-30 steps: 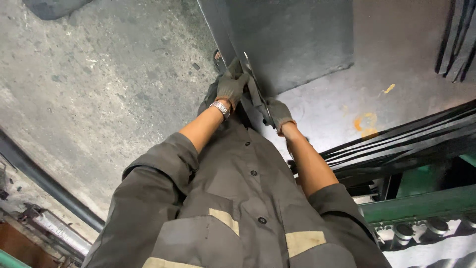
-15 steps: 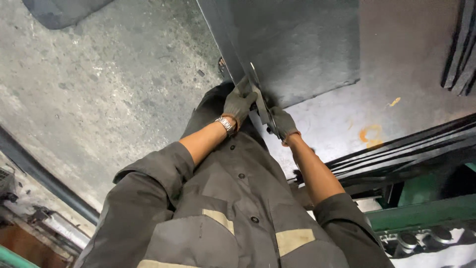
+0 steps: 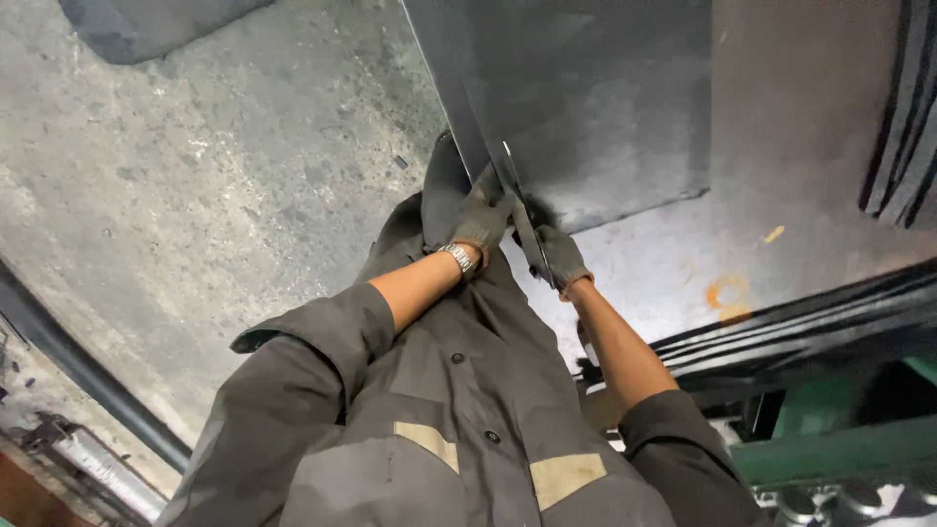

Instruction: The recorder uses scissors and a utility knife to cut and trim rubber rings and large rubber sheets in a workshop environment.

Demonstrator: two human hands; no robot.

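A large dark metal sheet (image 3: 605, 107) stands on its edge on the concrete floor in front of me. My left hand (image 3: 481, 221), in a grey glove with a metal watch at the wrist, grips the sheet's near edge from the left side. My right hand (image 3: 559, 256), also gloved, holds the same edge just below and to the right. A thin bright strip of the edge (image 3: 514, 190) runs between the two hands. My grey work overall fills the lower middle of the view.
Rough concrete floor (image 3: 215, 176) lies to the left, with a dark pipe (image 3: 88, 376) crossing the lower left. Stacked dark sheets (image 3: 810, 317) and a green machine frame (image 3: 839, 449) stand at the lower right. More dark strips (image 3: 903, 137) lean at the far right.
Both hands have kept their hold on the sheet's edge. The view has shifted, so the hands and sheet now sit slightly higher and further right in the picture.
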